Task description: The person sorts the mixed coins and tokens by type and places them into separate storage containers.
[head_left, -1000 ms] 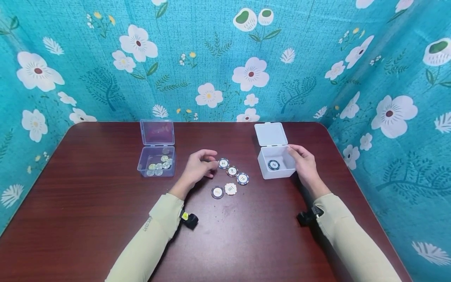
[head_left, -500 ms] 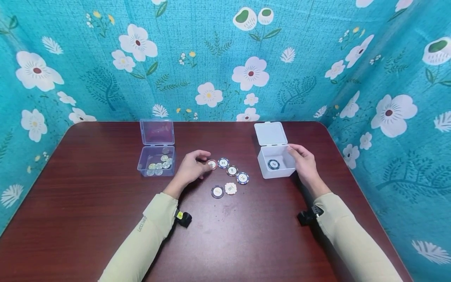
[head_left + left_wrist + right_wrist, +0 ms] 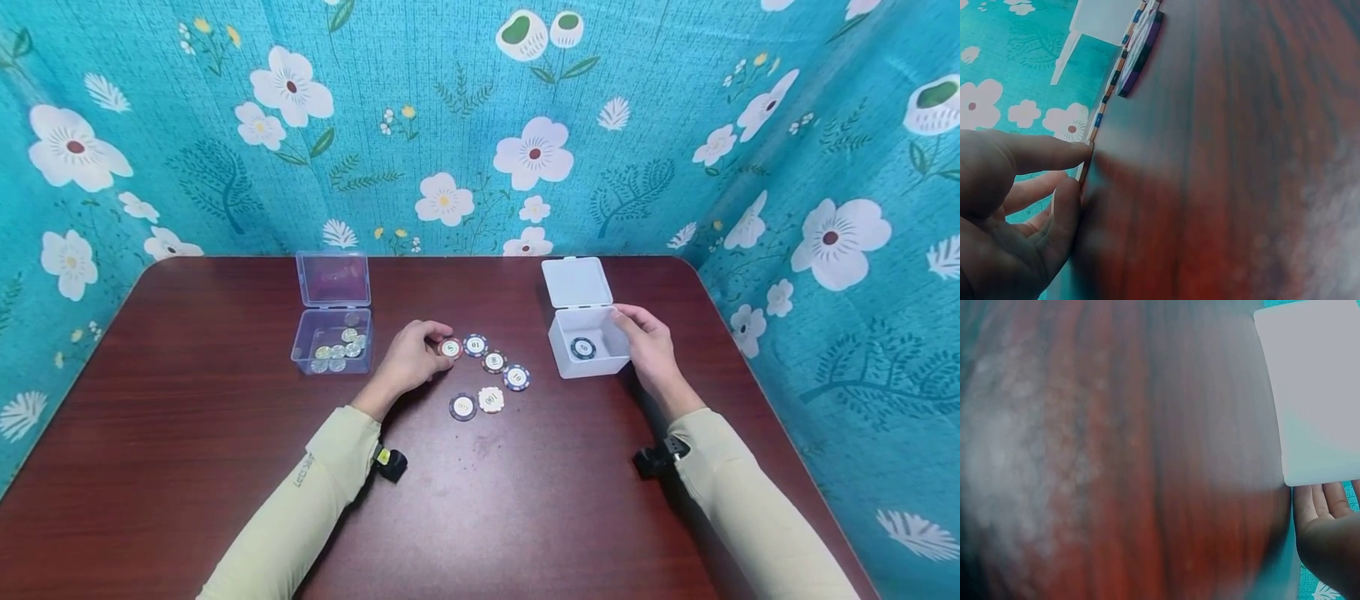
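My left hand is low over the table, thumb and forefinger at the edges of a red-and-white poker chip, pinching it. In the left wrist view the fingertips meet the chip's thin rim close to the tabletop. The red chip heads a curved row with a blue 10 chip, a brown-edged chip and another blue chip. My right hand grips the right wall of an open white box, thumb at its rim. One dark chip marked 50 lies inside.
Nearer me lie a dark 500 chip and a white 100 chip. To the left, an open clear purplish box holds several shiny coins. A floral curtain hangs behind the dark red table.
My left hand has drawn slightly left, and the red chip, hidden a second ago, now shows at the row's left end. My right hand stays on the white box.
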`<act>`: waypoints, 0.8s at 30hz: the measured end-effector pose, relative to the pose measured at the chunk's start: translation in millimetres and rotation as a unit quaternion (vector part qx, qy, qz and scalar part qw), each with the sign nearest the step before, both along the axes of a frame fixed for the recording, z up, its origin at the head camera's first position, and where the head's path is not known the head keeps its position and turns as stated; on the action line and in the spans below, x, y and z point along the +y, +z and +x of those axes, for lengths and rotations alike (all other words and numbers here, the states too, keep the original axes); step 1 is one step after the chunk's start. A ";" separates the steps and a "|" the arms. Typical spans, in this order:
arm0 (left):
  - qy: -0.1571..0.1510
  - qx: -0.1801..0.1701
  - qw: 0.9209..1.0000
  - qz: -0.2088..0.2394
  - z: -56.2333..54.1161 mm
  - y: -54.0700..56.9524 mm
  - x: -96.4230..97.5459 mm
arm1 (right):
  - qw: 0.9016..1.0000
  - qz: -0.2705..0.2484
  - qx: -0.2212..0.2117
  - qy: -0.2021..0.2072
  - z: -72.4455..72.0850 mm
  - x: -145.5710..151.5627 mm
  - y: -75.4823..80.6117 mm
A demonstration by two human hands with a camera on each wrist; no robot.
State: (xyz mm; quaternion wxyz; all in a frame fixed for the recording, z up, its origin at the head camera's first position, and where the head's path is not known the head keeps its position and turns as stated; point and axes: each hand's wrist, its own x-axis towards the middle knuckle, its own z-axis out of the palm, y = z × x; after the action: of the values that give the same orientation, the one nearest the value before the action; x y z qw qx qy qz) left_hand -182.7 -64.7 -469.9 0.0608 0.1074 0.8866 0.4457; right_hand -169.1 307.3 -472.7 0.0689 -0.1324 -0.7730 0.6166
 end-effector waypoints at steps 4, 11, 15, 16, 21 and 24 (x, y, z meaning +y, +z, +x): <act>-0.007 0.015 1.000 -0.020 -2.7 -1.0 0.2 | 1.000 0.002 0.003 0.002 0.0 0.2 0.4; -0.012 0.011 0.999 -0.029 -6.7 -1.9 0.5 | 1.000 0.004 -0.004 0.000 -1.4 0.8 -1.4; -0.017 -0.003 1.000 -0.025 -8.5 -0.7 1.4 | 1.000 0.005 -0.001 -0.001 -2.1 1.3 -2.5; -0.018 -0.007 1.000 -0.023 -8.8 -0.8 1.3 | 1.000 0.007 -0.002 0.000 -1.9 1.4 -2.3; -0.015 -0.029 0.999 -0.014 -9.8 -1.8 1.2 | 1.000 0.001 -0.001 0.002 -1.3 1.0 -0.5; -0.011 -0.033 0.999 -0.015 -9.5 -1.7 1.4 | 1.000 -0.008 -0.003 0.004 1.8 -3.4 8.6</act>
State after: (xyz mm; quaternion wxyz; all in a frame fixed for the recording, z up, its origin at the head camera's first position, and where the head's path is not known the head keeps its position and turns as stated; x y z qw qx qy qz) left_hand -192.2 -63.3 -471.5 0.0961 0.1018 0.8894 0.4352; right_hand -167.3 303.9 -464.2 0.0630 -0.1314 -0.7690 0.6225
